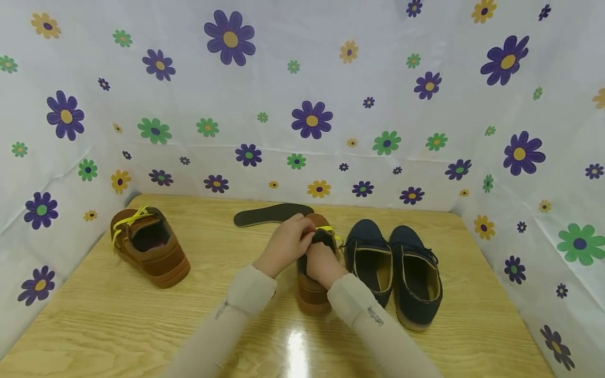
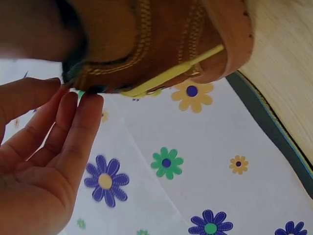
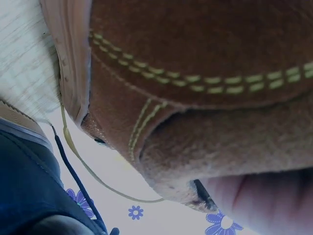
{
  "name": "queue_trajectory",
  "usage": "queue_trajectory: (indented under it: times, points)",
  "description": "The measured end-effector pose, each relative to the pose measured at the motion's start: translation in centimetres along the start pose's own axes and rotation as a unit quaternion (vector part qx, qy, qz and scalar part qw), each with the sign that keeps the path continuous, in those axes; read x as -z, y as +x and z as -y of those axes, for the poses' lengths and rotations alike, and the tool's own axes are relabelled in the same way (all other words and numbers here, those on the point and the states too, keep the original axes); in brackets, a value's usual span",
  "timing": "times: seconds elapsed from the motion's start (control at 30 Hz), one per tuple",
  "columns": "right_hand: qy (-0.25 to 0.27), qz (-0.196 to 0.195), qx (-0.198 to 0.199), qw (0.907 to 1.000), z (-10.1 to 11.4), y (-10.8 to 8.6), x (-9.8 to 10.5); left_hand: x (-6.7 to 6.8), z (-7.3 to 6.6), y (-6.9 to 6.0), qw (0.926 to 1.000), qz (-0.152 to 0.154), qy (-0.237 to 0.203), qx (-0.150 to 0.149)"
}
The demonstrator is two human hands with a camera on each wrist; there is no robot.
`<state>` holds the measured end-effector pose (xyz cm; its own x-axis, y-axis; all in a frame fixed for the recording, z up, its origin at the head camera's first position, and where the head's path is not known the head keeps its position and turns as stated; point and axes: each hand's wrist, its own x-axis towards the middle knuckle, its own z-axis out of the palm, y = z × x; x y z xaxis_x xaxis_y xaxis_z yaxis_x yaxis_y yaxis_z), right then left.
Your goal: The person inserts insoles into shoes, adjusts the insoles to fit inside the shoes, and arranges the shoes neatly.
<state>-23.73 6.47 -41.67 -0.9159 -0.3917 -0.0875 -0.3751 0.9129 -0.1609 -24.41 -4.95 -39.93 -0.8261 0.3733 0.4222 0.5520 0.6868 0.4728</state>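
Note:
A brown shoe (image 1: 313,302) with a yellow lace (image 2: 171,76) stands in the middle of the wooden table, toe pointing away. My left hand (image 1: 288,241) pinches the upper edge of its opening near the lace, with thumb and fingertips meeting there in the left wrist view. Into the same opening reaches my right hand (image 1: 323,265); its fingers are hidden inside, so I cannot tell what they hold. In the right wrist view, the brown suede side with pale stitching fills most of the picture, and part of the right hand (image 3: 264,200) shows at the opening.
A second brown shoe (image 1: 160,257) with yellow lace sits at the left. Behind the middle shoe lies a dark insole (image 1: 264,214). Two navy shoes, one (image 1: 363,233) beside the other (image 1: 417,310), stand close on the right. Flower-printed cloth (image 1: 274,94) surrounds the table.

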Motion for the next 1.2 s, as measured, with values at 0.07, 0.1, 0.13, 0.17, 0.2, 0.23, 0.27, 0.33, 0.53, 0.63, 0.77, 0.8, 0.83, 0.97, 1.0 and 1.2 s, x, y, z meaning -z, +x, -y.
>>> queue_trajectory:
  times: [0.07, 0.1, 0.13, 0.17, 0.2, 0.23, 0.27, 0.33, 0.53, 0.63, 0.77, 0.8, 0.83, 0.97, 1.0, 1.2]
  points:
    - [-0.002, 0.004, 0.0, 1.0, -0.1, 0.0, 0.1, 0.4, -0.1, -0.3, 0.9999, -0.011, -0.009, 0.01]
    - [0.008, 0.012, -0.008, 0.9999, -0.1, 0.0, 0.2, 0.6, -0.1, -0.4, 0.9996, -0.017, -0.013, 0.016]
    - [0.02, 0.023, -0.019, 0.9994, -0.2, 0.0, 0.3, 0.9, -0.1, -0.5, 0.9993, -0.025, -0.019, 0.021]
    - [0.03, 0.031, -0.028, 0.9987, -0.3, -0.1, 0.4, 1.2, -0.1, -0.6, 0.9988, -0.032, -0.027, 0.025]
    - [0.041, 0.038, -0.035, 0.9978, -0.5, -0.2, 0.6, 1.5, 0.0, -0.7, 0.9981, -0.039, -0.037, 0.03]
    - [0.06, 0.047, -0.043, 0.9962, -0.6, -0.4, 0.7, 1.8, 0.0, -0.9, 0.9972, -0.046, -0.047, 0.034]
    - [0.083, 0.049, -0.048, 0.9942, -0.8, -0.6, 0.8, 2.2, 0.2, -1.1, 0.9963, -0.051, -0.058, 0.037]
    - [0.118, 0.04, -0.042, 0.9913, -1.1, -1.4, 1.1, 2.8, 0.5, -1.4, 0.9945, -0.054, -0.079, 0.041]
    - [0.192, -0.081, -0.002, 0.9781, -2.2, -5.3, 2.9, 4.3, 2.2, -2.6, 0.99, -0.041, -0.118, 0.065]
    - [0.211, -0.132, -0.014, 0.9684, -3.2, -7.8, 4.9, 5.4, 3.3, -3.4, 0.9869, -0.055, -0.129, 0.08]
    - [0.238, -0.177, -0.047, 0.9538, -5.1, -11.1, 7.2, 8.0, 5.1, -4.8, 0.9775, -0.11, -0.12, 0.134]
    - [0.239, -0.19, -0.061, 0.9501, -5.6, -11.8, 7.6, 8.7, 5.6, -5.2, 0.9727, -0.131, -0.116, 0.153]
    - [0.239, -0.207, -0.076, 0.9457, -6.2, -12.5, 7.8, 9.5, 6.2, -5.7, 0.9658, -0.155, -0.114, 0.174]
    - [0.235, -0.253, -0.16, 0.9249, -8.0, -14.8, 8.7, 11.7, 8.3, -7.4, 0.9234, -0.272, -0.124, 0.241]
    - [0.237, -0.26, -0.182, 0.9182, -8.4, -15.3, 8.9, 12.1, 8.8, -7.7, 0.9121, -0.299, -0.128, 0.249]
    - [0.26, -0.261, -0.269, 0.89, -10.2, -17.0, 9.2, 12.6, 11.1, -9.0, 0.8577, -0.405, -0.047, 0.313]
